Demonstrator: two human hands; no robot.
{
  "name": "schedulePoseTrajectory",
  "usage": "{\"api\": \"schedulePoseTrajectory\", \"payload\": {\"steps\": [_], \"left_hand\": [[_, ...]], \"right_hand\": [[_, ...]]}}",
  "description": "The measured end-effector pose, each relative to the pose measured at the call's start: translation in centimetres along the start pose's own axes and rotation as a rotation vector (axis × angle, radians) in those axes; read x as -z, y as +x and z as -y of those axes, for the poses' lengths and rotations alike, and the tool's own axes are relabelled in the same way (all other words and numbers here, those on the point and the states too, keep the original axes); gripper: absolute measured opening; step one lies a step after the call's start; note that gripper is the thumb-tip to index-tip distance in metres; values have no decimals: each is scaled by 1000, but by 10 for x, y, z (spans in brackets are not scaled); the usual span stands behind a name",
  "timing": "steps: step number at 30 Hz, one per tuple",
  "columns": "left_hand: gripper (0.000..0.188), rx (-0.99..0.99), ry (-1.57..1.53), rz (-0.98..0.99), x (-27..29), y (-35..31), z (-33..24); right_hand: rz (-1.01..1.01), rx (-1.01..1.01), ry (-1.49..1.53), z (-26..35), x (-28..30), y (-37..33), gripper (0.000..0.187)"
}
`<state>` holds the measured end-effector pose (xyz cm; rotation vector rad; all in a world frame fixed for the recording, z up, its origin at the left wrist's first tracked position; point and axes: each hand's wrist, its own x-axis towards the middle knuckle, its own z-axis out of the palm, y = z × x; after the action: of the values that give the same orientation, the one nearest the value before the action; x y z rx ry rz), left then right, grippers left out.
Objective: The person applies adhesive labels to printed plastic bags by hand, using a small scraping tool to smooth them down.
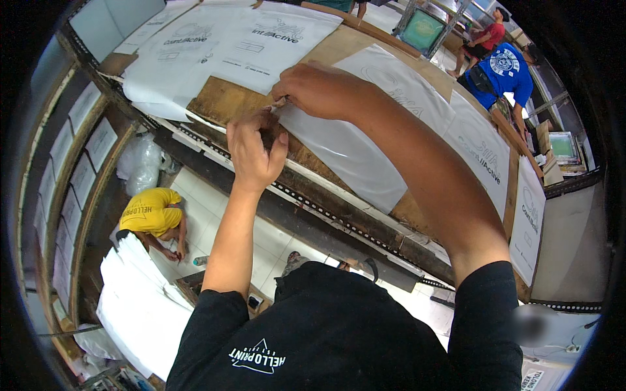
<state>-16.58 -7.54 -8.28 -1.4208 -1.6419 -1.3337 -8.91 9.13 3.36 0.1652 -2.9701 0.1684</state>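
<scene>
The left hand (253,148) and right hand (319,88) meet at the near corner of a translucent film sheet (355,153) lying on a worn wooden table (225,101). Both have fingers curled shut, pinching the sheet's corner between them. Beyond the hands lie printed white sheets (228,45); more run off to the right. Below the left forearm a person in a yellow shirt (151,212) crouches on the tiled floor (274,244) beside a stack of white sheets (140,303). Far right, a person in blue (505,72) bends over.
</scene>
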Motion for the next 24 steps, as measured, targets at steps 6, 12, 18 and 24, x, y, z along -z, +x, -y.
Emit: {"api": "schedulePoseTrajectory", "payload": {"steps": [6, 12, 18, 24], "left_hand": [[34, -22, 43, -3, 1, -5, 8], [35, -4, 80, 19, 3, -3, 4], [35, 20, 63, 49, -1, -5, 3], [32, 67, 69, 29, -2, -7, 3]], "right_hand": [[157, -50, -14, 14, 9, -13, 20], [256, 128, -132, 29, 32, -104, 24], [357, 27, -22, 55, 63, -189, 24], [461, -49, -41, 58, 82, -205, 21]]}}
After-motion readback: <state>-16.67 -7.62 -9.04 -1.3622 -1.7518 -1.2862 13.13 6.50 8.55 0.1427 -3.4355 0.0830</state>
